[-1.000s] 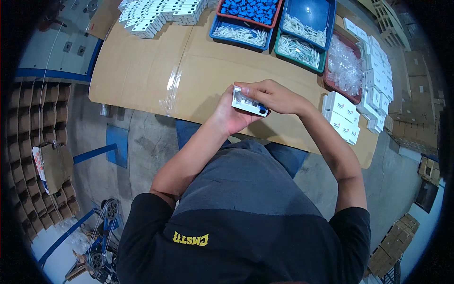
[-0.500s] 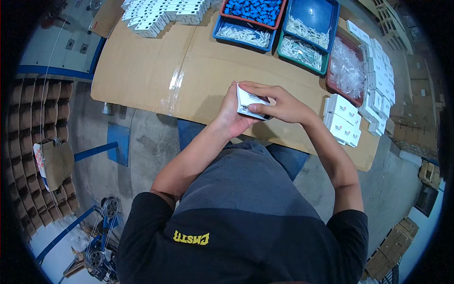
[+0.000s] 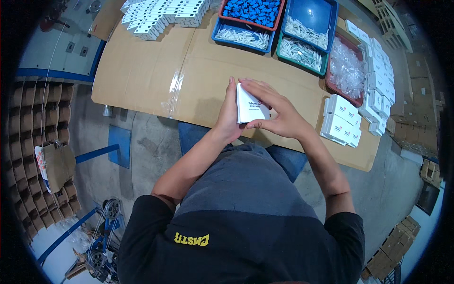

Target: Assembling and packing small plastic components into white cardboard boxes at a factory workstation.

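"Box [image 3: 250, 108] first: where are we finding it in the head view?"

"We are seeing it over the table [image 3: 142, 85], near the front edge, between the two hands, its white printed face turning up toward us."

"How are we judging the grip?"

"We are seeing the left hand [image 3: 227, 117] cradling its left side, and the right hand [image 3: 283, 116] curling round it from the right, fingers reaching over the upper edge, thumb lying along the lower one. Both are grasping the box."

"And what are we noticing around them?"

"We are spotting stacked white boxes [image 3: 341, 119] sitting off to the right, clear plastic pieces [image 3: 346, 68] filling a tray beyond those, blue pieces [image 3: 250, 12] crowding another at the far side, and white cartons [image 3: 163, 18] standing at the far left."
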`<state>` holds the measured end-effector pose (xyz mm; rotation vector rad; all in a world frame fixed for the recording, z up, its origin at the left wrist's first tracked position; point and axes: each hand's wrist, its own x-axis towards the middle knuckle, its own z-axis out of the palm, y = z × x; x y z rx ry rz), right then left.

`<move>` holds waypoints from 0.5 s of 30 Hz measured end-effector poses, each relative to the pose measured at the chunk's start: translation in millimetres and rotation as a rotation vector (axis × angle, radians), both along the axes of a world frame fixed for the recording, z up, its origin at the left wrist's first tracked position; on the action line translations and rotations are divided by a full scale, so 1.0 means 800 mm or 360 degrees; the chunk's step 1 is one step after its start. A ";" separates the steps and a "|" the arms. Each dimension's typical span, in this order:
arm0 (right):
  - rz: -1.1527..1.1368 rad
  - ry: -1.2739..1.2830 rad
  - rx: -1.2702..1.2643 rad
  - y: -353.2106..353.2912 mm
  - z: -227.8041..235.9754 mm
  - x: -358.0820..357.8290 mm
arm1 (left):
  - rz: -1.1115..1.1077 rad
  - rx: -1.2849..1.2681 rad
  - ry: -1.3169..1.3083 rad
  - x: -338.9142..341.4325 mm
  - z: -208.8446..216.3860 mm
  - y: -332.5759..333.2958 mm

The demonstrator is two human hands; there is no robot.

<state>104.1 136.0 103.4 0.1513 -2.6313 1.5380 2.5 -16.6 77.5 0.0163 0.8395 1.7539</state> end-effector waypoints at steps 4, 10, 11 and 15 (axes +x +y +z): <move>-0.0198 0.0109 0.0133 -0.008 0.020 0.007 | -0.0067 -0.0005 0.0335 -0.002 -0.010 -0.008; -0.0779 0.0140 -0.0054 -0.029 0.000 0.026 | 0.0023 0.0272 0.1107 -0.007 0.012 -0.016; -0.0617 0.0138 -0.0615 -0.031 -0.016 0.029 | 0.0094 0.0238 0.1429 -0.007 0.011 -0.016; -0.0663 -0.0009 -0.1731 -0.042 -0.047 0.034 | 0.0028 0.0365 0.1395 -0.002 0.018 -0.011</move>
